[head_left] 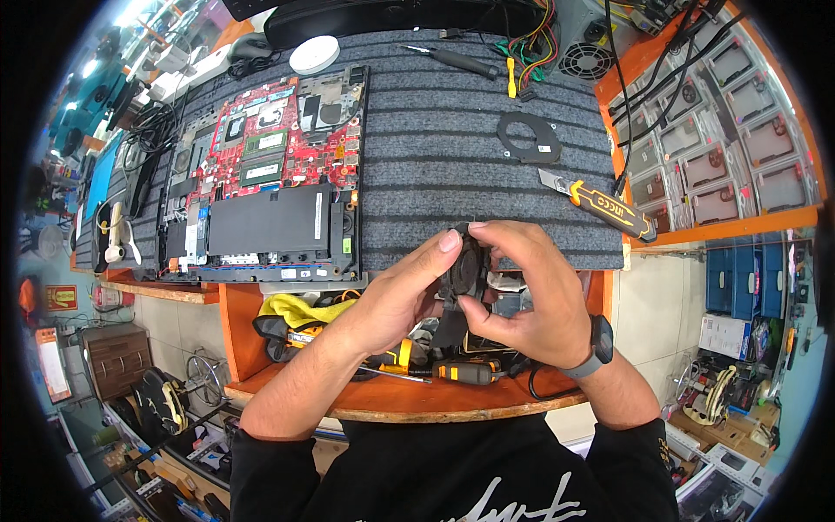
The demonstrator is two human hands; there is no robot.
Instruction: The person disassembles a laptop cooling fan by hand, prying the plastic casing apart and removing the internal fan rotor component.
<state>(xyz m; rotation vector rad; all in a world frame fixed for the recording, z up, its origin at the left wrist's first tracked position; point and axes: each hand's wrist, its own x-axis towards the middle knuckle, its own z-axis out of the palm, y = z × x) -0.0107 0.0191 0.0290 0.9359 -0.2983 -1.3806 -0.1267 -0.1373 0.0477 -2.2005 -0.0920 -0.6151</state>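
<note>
My left hand [400, 287] and my right hand [544, 304] grip a small black laptop fan [467, 268] between them, tilted up on its side over the front edge of the mat. Thumbs and fingertips press its rim; parts of it are hidden behind them. To the left lies an opened laptop base [355, 222] with a red circuit board [300, 161] and a black battery [261, 222] in its front half. Beyond my right hand, a flat black plate with a round opening [544, 150] rests on the mat.
An orange-and-black utility knife [609, 210], blade out, lies at the mat's right edge. Farther back are a screwdriver [461, 63], a white round lid [315, 55], coloured wires [539, 35] and a power supply [587, 59]. Below my hands, an orange shelf [417, 404] holds tools and a yellow cloth [304, 311].
</note>
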